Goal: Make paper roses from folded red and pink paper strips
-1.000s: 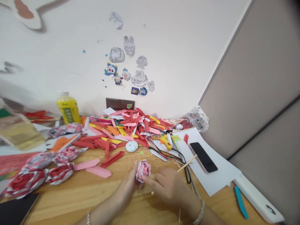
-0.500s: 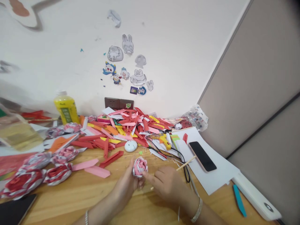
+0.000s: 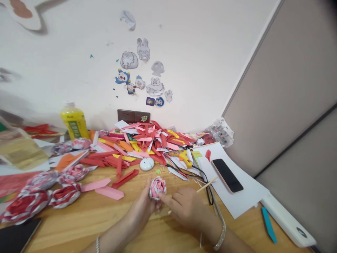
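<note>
I have the paper rose [image 3: 158,187] in my left hand [image 3: 143,205], thumb and fingers closed round its side; it is round and layered, pink petals edged in white, its face turned up towards my camera. My right hand [image 3: 189,207] has its fingers curled on a thin wooden stick [image 3: 206,185], index finger stretched to the petals and seemingly touching them. Just beyond the rose sits a white case [image 3: 146,164], then a heap of folded paper strips [image 3: 152,137]. Right of the grip, a black cord [image 3: 209,195] passes by the stick, whose tip ends near a phone [image 3: 228,175]. Finished-looking flowers [image 3: 65,195] lie well to the left. Wooden tabletop [image 3: 158,232] shows between my forearms and leftward to a dark slab [image 3: 19,235]; a grey panel [image 3: 295,105] bounds the far right
</note>
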The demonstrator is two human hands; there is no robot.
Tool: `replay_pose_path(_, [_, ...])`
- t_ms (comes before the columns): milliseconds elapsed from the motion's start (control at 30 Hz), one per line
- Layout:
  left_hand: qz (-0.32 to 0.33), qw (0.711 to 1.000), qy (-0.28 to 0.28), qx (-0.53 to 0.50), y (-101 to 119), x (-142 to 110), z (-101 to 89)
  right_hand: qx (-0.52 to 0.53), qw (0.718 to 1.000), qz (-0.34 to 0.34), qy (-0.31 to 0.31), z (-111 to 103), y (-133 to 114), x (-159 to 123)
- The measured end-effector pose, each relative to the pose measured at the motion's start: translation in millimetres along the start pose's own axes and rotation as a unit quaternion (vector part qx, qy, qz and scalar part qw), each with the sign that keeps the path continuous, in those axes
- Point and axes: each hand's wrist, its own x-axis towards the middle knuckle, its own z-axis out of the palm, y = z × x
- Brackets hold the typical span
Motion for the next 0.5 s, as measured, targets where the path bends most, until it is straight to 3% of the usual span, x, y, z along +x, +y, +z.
replay_pose_path(500, [0.003,0.999,-0.020,-0.034,-1.3,-0.2,-3.7,-0.015,1.000,0.004,0.002,1.6,0.0,-2.1])
